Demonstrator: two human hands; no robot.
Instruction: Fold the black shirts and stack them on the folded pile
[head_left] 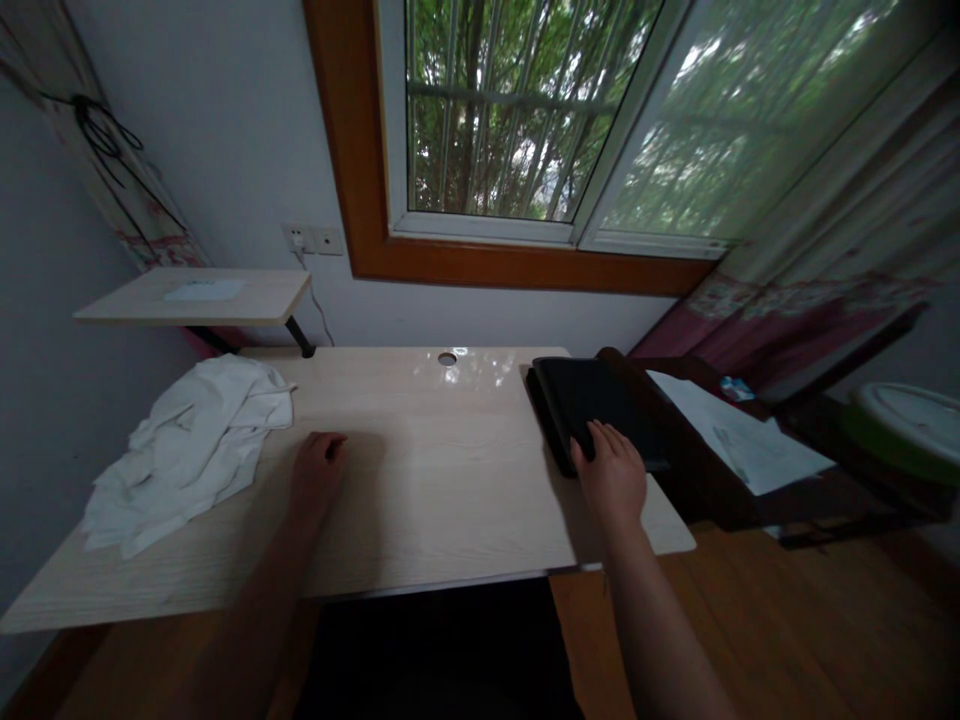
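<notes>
My left hand (318, 470) rests on the pale wooden desk (442, 500), its fingers curled into a loose fist with nothing visible in them. Just left of it lies a crumpled white cloth (199, 430). On the desk's right side are flat black folder-like things (589, 395), at least two layers thick; their exact kind does not show. Over their near edge my right hand (613, 475) is bent, thumb apart and fingers curled on the top face. The undersides of its fingers are hidden.
A small raised shelf (262, 295) carrying a paper sheet stands at the back left. A round cable hole (448, 359) is near the back edge. To the right, a dark low cabinet (697, 460) bears white papers (739, 435). A window (517, 110) is ahead.
</notes>
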